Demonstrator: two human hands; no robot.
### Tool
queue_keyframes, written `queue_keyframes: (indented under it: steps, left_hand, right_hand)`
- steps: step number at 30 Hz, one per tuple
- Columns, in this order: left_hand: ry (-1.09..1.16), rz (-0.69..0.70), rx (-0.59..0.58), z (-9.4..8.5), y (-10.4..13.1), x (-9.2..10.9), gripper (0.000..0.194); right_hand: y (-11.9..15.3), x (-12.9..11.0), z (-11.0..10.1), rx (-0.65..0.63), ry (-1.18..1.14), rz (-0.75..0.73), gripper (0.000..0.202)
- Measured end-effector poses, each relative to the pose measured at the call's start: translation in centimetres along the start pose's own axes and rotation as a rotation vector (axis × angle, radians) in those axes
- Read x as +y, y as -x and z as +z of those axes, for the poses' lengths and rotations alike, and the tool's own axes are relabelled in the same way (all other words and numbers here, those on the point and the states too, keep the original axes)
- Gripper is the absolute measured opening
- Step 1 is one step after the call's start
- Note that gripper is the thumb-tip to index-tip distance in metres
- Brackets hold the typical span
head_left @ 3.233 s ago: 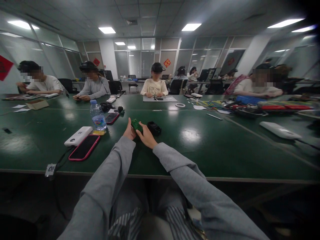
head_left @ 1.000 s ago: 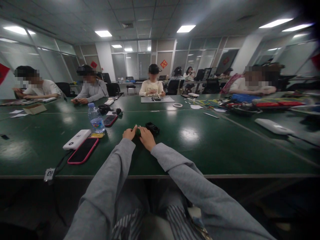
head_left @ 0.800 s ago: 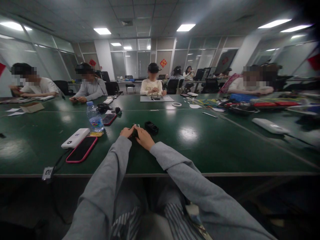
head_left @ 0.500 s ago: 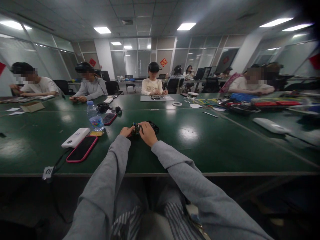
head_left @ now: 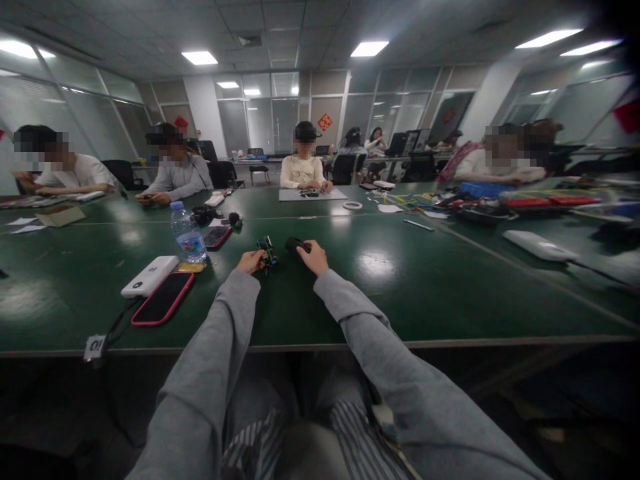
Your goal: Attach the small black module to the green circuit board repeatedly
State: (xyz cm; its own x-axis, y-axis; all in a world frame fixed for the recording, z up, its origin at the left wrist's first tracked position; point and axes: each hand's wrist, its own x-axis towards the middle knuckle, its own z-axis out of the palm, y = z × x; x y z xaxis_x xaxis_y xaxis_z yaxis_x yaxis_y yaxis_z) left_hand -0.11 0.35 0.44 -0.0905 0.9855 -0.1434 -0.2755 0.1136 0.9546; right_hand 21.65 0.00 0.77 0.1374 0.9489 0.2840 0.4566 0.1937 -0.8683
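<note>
Right now the left hand [head_left: 251, 262] has its fingers closed on the near-left side of the small circuit-board assembly [head_left: 267, 251], just above or on the green surface [head_left: 430, 293]; which, I can't tell. The right hand's [head_left: 316, 257] fingers grip the black case [head_left: 296, 245], which sits just right of the boards, apart from them. Off to the left, a pink-edged phone [head_left: 163, 299] lies beside a white power bank [head_left: 150, 277], near an upright water bottle [head_left: 189, 233].
</note>
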Motion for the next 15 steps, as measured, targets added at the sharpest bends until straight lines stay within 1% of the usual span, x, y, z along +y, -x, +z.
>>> queue_keyframes:
  steps: [2, 4, 6, 8, 11, 13, 15]
  left_hand:
    - [-0.058, 0.002, 0.007, 0.2, 0.1, 0.0, 0.009]
    - [-0.076, -0.004, -0.013, 0.6, 0.4, 0.0, 0.009]
    - [-0.054, -0.021, -0.044, 0.9, 0.7, 0.1, 0.01]
    - [-0.026, -0.033, -0.065, 1.2, 0.9, 0.2, 0.01]
    - [-0.012, -0.028, -0.091, 1.4, 1.1, 0.2, 0.01]
    - [-0.007, -0.038, -0.112, 1.5, 1.1, 0.2, 0.011]
    - [0.002, -0.059, -0.124, 1.6, 1.1, 0.2, 0.01]
  right_hand:
    - [-0.4, -0.3, 0.1, -0.053, -0.328, 0.181, 0.029]
    - [-0.5, -0.8, 0.2, -0.16, -0.683, 0.357, 0.026]
    - [-0.3, -1.2, 0.1, -0.262, -0.927, 0.489, 0.026]
    - [0.0, -1.5, -0.1, -0.336, -1.03, 0.567, 0.031]
    - [0.3, -1.7, -0.4, -0.413, -1.107, 0.609, 0.039]
    - [0.3, -1.6, -0.4, -0.399, -1.14, 0.616, 0.038]
    - [0.3, -1.5, -0.3, -0.328, -1.135, 0.63, 0.032]
